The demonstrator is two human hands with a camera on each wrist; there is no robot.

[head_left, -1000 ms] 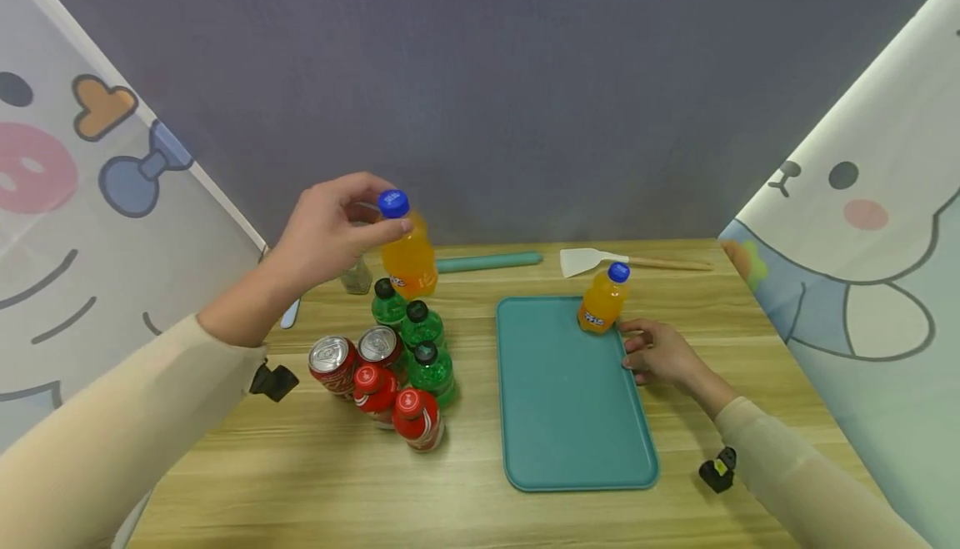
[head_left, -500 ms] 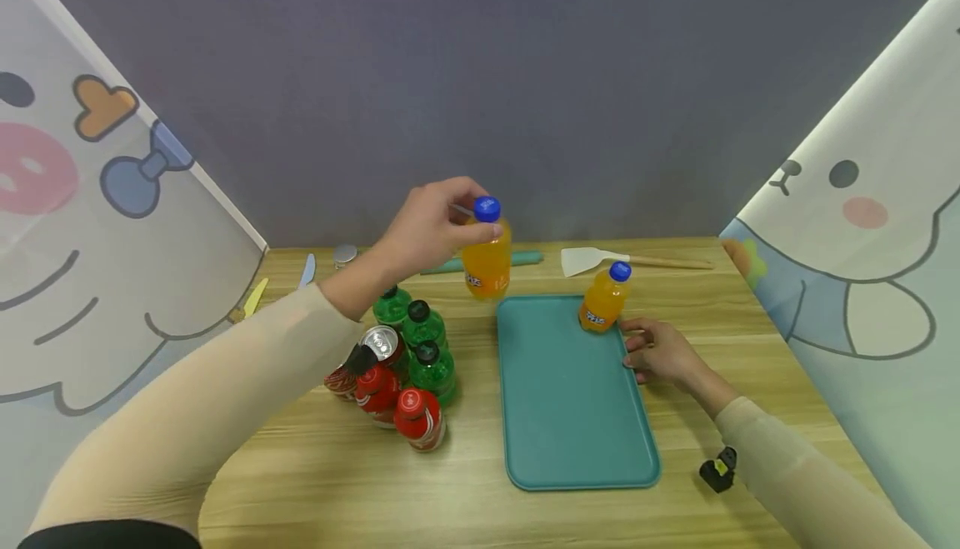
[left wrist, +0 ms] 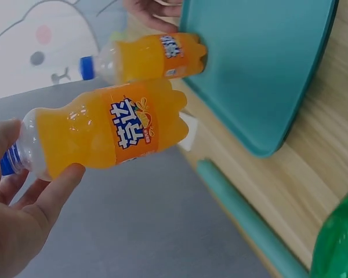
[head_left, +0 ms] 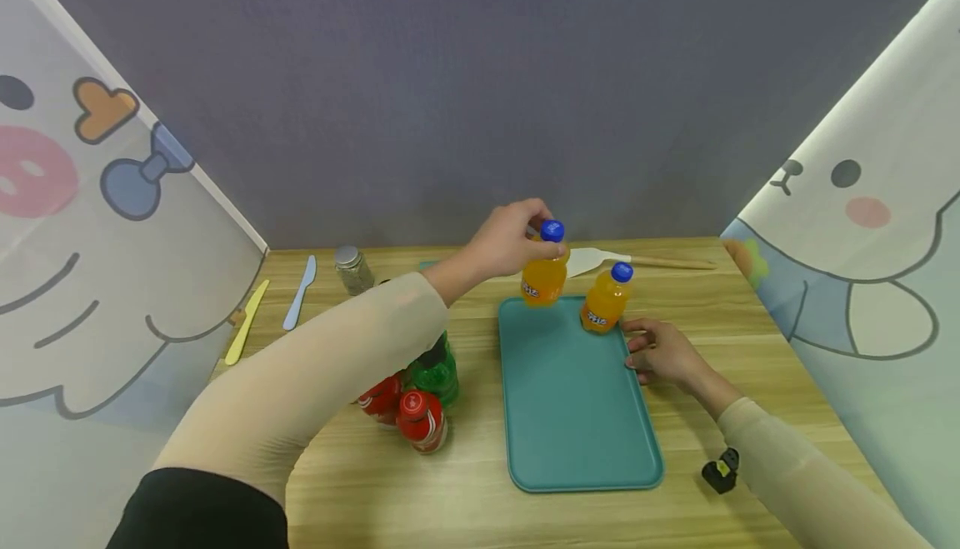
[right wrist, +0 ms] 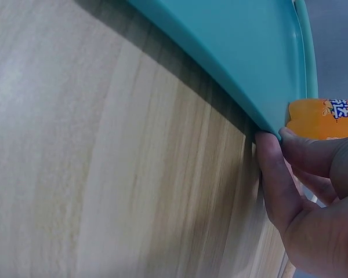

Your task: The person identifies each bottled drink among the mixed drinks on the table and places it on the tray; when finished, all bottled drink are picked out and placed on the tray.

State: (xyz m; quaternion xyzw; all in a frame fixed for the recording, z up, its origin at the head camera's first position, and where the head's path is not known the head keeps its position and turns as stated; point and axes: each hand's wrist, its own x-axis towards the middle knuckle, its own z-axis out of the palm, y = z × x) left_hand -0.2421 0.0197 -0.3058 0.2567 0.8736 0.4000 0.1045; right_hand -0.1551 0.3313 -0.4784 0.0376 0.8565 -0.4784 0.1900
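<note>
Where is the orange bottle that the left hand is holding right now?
In the head view, the held orange bottle hangs from the left hand over the teal tray's far left corner, just left of the second orange bottle.

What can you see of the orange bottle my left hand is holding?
The held orange bottle is small, clear plastic, full of orange drink, with a blue cap and a printed label. The left hand pinches it near the cap, upright, over the teal tray's far left corner. Whether its base touches the tray cannot be told.
</note>
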